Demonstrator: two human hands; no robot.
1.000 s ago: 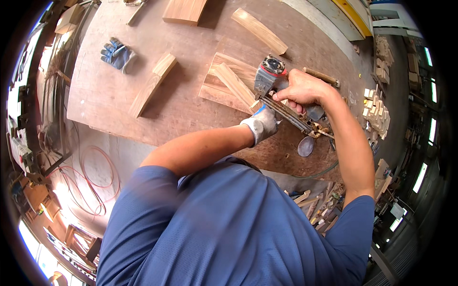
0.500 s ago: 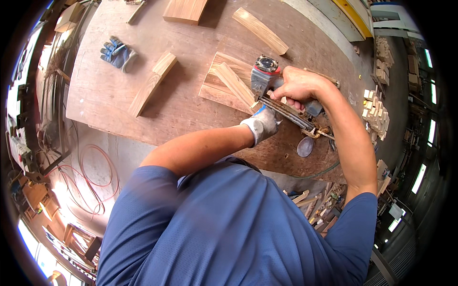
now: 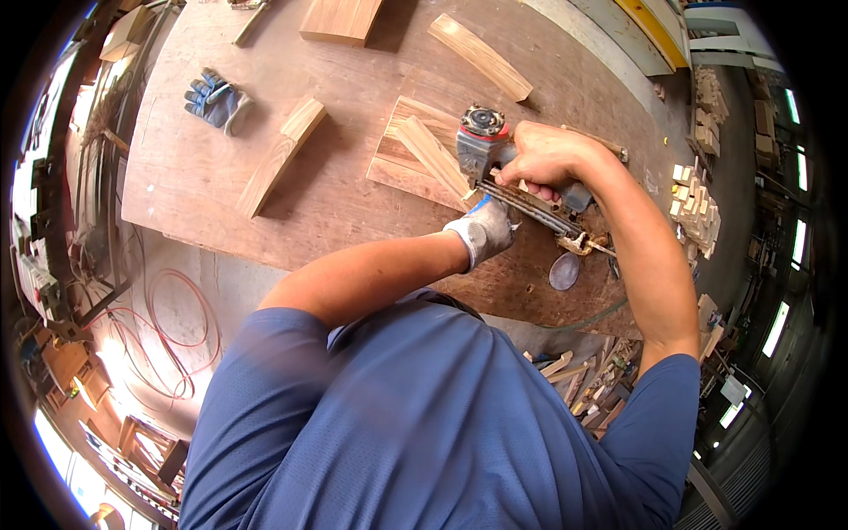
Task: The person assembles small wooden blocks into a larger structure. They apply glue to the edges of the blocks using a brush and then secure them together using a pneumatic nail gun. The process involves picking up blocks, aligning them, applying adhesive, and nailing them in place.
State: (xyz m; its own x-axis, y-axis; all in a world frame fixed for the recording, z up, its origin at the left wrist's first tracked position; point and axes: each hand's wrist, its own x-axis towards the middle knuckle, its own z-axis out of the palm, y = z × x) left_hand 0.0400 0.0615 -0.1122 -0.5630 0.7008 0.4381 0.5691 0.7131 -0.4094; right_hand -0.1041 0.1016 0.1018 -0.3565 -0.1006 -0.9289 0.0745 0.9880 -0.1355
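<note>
My right hand (image 3: 541,161), bare, is closed round the handle of a grey nail gun (image 3: 481,152) with a red ring under its black cap. The gun's long magazine slants down to the right. Its nose is over the near end of a narrow wood strip (image 3: 430,152), which lies across a flat wood panel (image 3: 402,179). My left hand (image 3: 484,231), in a pale glove with a blue stripe, is by the strip's near end, close under the magazine. Its fingers are mostly hidden, so I cannot see what they grip.
Around the wooden worktable (image 3: 353,221) lie an angled wood piece (image 3: 281,159), a thick block (image 3: 341,19), a loose board (image 3: 481,56) and a blue-grey glove (image 3: 217,100). A grey oval object (image 3: 564,271) is near the front edge. Red hose (image 3: 152,329) coils on the floor.
The nail gun's head has shifted slightly left and tilted, with my right hand moving along with it. My left hand and the wood stay nearly in place.
</note>
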